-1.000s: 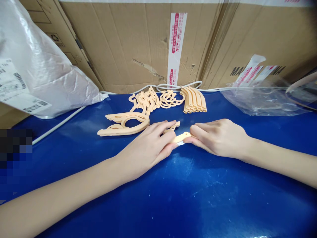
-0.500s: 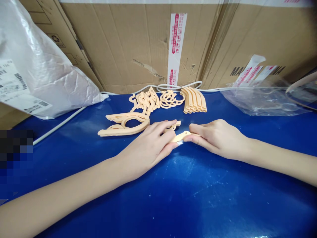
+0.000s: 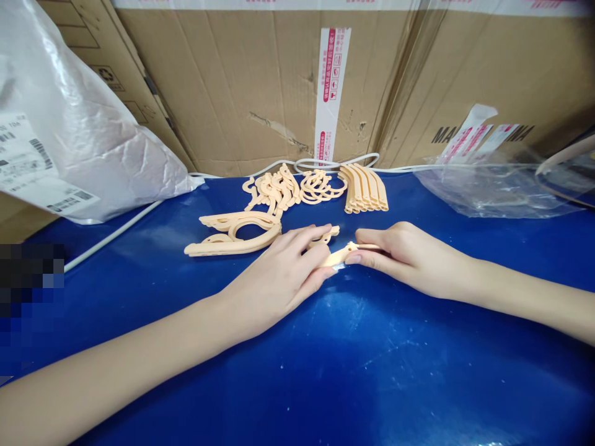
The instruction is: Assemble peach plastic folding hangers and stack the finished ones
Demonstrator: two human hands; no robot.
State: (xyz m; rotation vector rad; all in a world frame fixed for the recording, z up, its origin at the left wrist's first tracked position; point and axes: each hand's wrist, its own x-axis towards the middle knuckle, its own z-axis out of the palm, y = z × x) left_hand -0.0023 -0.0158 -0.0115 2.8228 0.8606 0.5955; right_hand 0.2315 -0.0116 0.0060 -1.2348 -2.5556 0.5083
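Note:
My left hand [image 3: 283, 269] is closed around a beige plastic folding-hanger arm [image 3: 341, 253], whose holed end sticks out past the fingers toward the right. Another beige end [image 3: 331, 234] shows just beyond my fingertips; whether it belongs to the same piece is hidden. Between thumb and bent fingers, my right hand [image 3: 413, 257] pinches a thin beige hanger piece [image 3: 369, 246], touching the holed end. Left of my left hand, folded hanger parts [image 3: 232, 248] lie stacked. Farther back rest loose hooks [image 3: 318, 186], short curved pieces [image 3: 279, 189] and a row of curved hanger arms [image 3: 365, 189].
Cardboard boxes [image 3: 260, 80] stand along the back edge of the blue table [image 3: 297, 371]. A silvery padded parcel [image 3: 106, 136] leans in at the left. Clear plastic wrap [image 3: 493, 192] lies at the back right, and a white cable [image 3: 116, 232] crosses the table's rear and left.
My right hand has tilted and shifted slightly, showing more of the thin piece between its fingers. My left hand keeps its grip in the same place.

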